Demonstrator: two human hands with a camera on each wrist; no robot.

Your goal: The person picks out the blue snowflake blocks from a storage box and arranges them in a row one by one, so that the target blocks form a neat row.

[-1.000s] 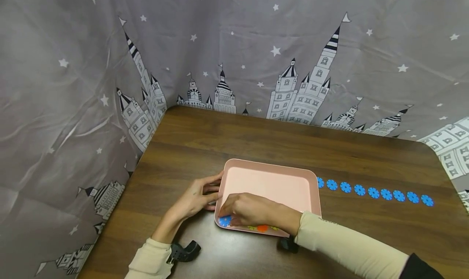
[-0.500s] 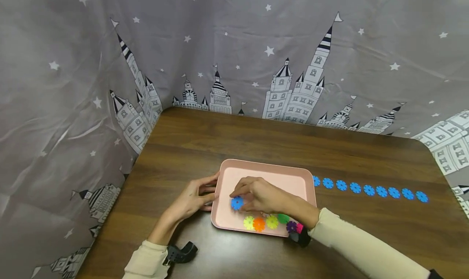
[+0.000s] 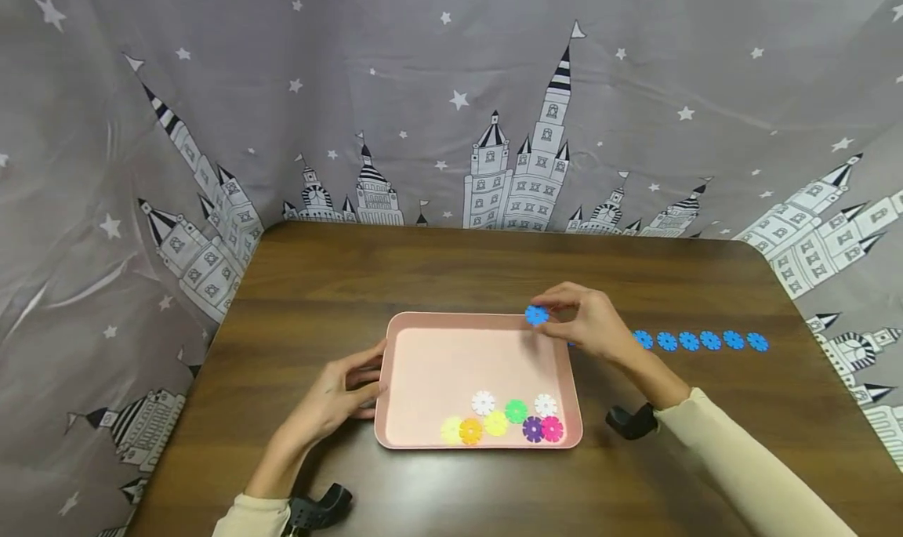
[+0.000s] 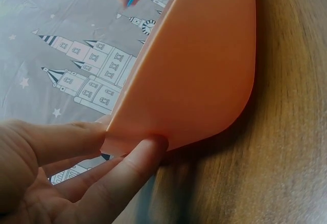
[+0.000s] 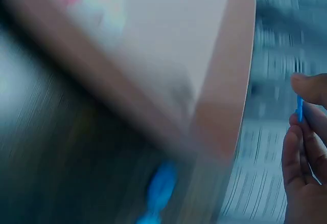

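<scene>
My right hand [image 3: 596, 325] pinches a blue notched disc [image 3: 537, 315] between thumb and fingertips, over the far right corner of the pink tray [image 3: 451, 321]. In the right wrist view that disc [image 5: 300, 108] is seen edge-on. With thumb and fingers, my left hand [image 3: 331, 396] grips the tray's left side; the left wrist view shows its fingertips [image 4: 148, 150] on the tray wall [image 4: 204, 65]. Along the tray's near side lie several discs: white [image 3: 483, 402], yellow [image 3: 496, 423], orange [image 3: 470, 431], green [image 3: 516, 411], purple [image 3: 532, 429] and pink [image 3: 552, 429].
A row of blue discs [image 3: 689, 341] runs across the wooden table [image 3: 395, 270] to the right of the tray, partly hidden by my right hand. Behind the table hangs a grey curtain [image 3: 423, 74] printed with castles. Each wrist wears a black strap mount [image 3: 320, 509].
My right hand has lifted the blue disc from the tray's near left corner and carried it to the far right corner. The left hand stays at the tray's side. The head view has turned right.
</scene>
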